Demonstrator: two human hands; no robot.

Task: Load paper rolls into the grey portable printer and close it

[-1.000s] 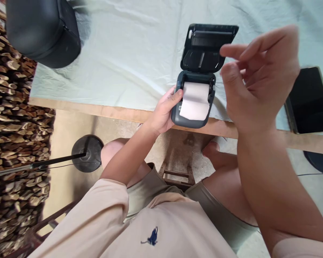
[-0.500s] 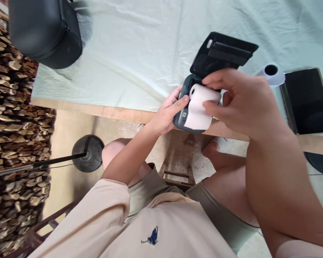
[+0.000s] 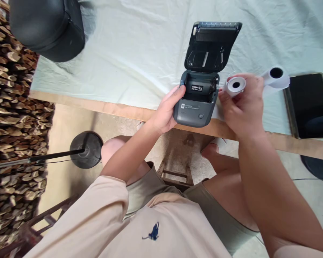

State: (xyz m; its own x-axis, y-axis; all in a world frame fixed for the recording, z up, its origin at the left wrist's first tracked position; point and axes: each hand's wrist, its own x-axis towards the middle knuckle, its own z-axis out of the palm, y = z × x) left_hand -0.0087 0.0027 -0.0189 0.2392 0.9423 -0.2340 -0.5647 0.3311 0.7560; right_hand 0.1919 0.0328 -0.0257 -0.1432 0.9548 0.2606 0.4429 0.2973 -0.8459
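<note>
My left hand (image 3: 169,109) grips the left side of a dark grey portable label printer (image 3: 191,116) at the table's front edge, thumb on its rim. The printer's lid (image 3: 211,46) stands raised, and its paper bay (image 3: 200,86) shows bare with a small printed label inside. Just right of the printer, my right hand (image 3: 246,107) is closed around a white paper roll (image 3: 236,86), whose round end with a dark core hole faces me. Behind that hand lies a second white roll (image 3: 276,80) with a black core, on the tablecloth.
A tablet with a dark screen (image 3: 310,105) lies at the right on the pale green tablecloth (image 3: 129,53). At the far left stands a black case (image 3: 47,28). Below the table are a wooden stool (image 3: 176,175) and a round black stand base (image 3: 86,149); stacked firewood (image 3: 13,143) lines the left.
My right hand has lifted the paper roll out of the printer and carried it to the right. The printer's bay now lies exposed; my left hand still holds the printer, which has tilted slightly.
</note>
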